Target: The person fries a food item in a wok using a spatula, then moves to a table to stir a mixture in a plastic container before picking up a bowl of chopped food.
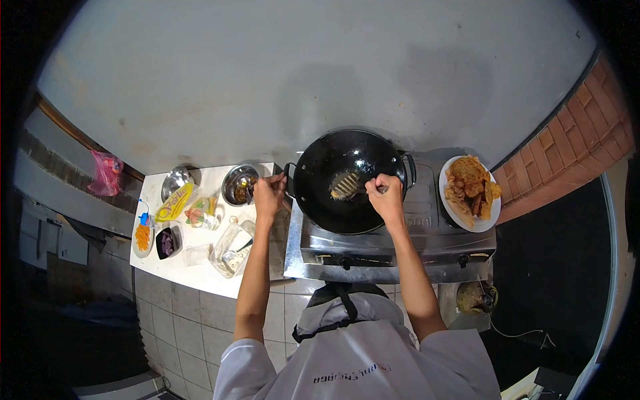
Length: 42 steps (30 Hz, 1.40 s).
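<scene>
A black wok (333,150) sits on the left side of the metal stove (373,247). My right hand (385,195) is closed around the handle of a slotted spatula (347,186), whose head lies in the wok over some small pale food. At the wok's left handle (289,179) is my left hand (269,193), its fingers closed near that handle and beside a metal bowl (229,185) with dark contents; a dark thin item shows by the fingers. Whether the fingers grip the wok handle is too small to tell.
A white plate of fried food (445,200) rests on the stove's right side. The white table (220,283) at left bears another metal bowl (177,183), a yellow packet (173,205), a dark bowl (168,241), an orange-food plate (142,239) and a clear container (233,250).
</scene>
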Each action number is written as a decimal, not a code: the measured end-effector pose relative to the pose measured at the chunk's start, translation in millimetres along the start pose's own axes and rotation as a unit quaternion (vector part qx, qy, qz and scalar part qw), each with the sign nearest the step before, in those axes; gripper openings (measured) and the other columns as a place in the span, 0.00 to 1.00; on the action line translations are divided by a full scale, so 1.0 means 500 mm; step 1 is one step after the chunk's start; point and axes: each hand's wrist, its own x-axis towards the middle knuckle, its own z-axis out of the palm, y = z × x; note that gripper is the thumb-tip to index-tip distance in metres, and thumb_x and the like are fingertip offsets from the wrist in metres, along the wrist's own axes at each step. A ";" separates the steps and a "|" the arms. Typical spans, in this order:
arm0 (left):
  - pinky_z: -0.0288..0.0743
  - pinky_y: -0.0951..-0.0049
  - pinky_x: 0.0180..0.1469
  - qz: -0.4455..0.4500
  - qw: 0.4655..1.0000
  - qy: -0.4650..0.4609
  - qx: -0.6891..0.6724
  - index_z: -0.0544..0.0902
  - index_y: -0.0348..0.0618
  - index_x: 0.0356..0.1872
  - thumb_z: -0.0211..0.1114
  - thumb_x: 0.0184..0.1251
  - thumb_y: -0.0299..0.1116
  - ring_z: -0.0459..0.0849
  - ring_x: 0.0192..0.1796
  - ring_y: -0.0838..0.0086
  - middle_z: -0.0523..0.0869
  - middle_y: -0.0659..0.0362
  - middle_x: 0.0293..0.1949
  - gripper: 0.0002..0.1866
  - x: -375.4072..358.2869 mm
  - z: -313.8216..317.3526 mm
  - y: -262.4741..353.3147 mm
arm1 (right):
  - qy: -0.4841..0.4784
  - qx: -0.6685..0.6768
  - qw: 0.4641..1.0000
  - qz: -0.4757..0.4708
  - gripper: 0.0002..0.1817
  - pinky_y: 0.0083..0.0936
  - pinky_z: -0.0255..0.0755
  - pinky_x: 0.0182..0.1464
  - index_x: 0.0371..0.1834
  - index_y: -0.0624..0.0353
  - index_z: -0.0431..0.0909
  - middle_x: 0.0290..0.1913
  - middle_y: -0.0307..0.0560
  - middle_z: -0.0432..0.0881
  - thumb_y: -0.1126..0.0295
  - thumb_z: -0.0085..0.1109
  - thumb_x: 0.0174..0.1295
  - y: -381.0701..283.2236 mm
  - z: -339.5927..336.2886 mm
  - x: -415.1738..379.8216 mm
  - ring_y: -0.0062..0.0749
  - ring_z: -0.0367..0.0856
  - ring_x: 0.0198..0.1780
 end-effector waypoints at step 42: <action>0.67 0.75 0.28 -0.024 0.999 0.009 -0.033 0.82 0.32 0.48 0.66 0.61 0.34 0.69 0.22 0.79 0.76 0.58 0.18 0.17 -0.054 0.006 0.017 | -0.084 0.030 0.996 0.026 0.12 0.17 0.66 0.16 0.25 0.67 0.78 0.19 0.43 0.80 0.70 0.61 0.61 -0.099 -0.179 0.040 0.19 0.77 0.17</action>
